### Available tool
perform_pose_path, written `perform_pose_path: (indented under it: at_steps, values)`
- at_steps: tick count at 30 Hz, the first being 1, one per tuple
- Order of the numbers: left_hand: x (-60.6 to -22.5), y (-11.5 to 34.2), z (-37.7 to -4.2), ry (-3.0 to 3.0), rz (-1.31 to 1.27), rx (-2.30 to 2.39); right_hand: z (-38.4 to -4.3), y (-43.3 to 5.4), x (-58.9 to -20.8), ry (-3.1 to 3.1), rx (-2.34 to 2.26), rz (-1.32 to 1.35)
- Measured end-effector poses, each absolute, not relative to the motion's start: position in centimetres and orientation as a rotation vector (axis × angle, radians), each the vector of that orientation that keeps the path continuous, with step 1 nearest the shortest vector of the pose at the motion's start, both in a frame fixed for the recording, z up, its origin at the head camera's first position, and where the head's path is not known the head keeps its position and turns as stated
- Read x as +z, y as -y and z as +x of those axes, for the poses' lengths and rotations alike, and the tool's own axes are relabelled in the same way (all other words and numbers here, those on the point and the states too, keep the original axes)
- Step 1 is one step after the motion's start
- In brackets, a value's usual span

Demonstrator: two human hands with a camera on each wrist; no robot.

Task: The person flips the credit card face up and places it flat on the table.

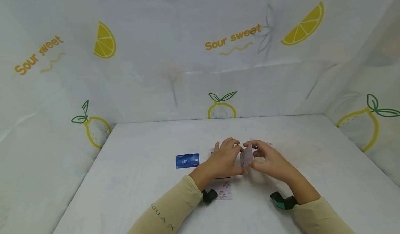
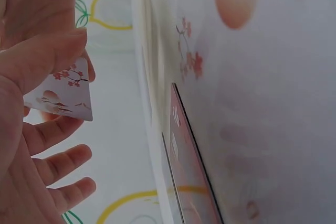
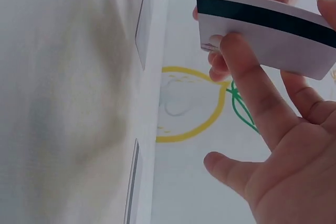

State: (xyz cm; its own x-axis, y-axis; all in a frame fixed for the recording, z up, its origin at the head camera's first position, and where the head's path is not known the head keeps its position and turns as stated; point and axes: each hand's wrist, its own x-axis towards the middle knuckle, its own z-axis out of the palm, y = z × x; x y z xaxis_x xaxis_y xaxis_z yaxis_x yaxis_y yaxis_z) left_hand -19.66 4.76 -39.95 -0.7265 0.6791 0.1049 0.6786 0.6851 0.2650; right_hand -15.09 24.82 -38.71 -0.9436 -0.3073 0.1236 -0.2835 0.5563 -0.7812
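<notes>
Between my two hands a pale pink card [image 1: 247,156] is held upright above the white table. Blossom twigs decorate the front of this card [image 2: 68,95] in the left wrist view; on its back [image 3: 262,38], seen from the right wrist, runs a dark magnetic stripe. My left hand [image 1: 223,161] pinches one end, thumb across the printed front. My right hand [image 1: 272,161] grips the other end, one fingertip against the plain back. Below my left hand lies a blossom-printed pink card [image 1: 223,191], partly covered by that wrist. A reddish card [image 2: 191,156] lies close by.
A blue VIP card [image 1: 187,161] lies flat to the left of my left hand. Behind my right hand another pale card [image 1: 269,144] shows partly. The white table [image 1: 140,136] meets a lemon-printed cloth wall [image 1: 187,88]. Dark wrist devices [image 1: 283,201] sit at both cuffs.
</notes>
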Motion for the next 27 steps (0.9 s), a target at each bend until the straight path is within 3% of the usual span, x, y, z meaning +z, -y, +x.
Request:
perform_pose_path:
  at_steps: [27]
  values:
    - [-40.2,-4.7,-19.7,-2.879,1.141,0.267,-16.1,-27.0,-40.1,-2.919,-0.803,-0.582]
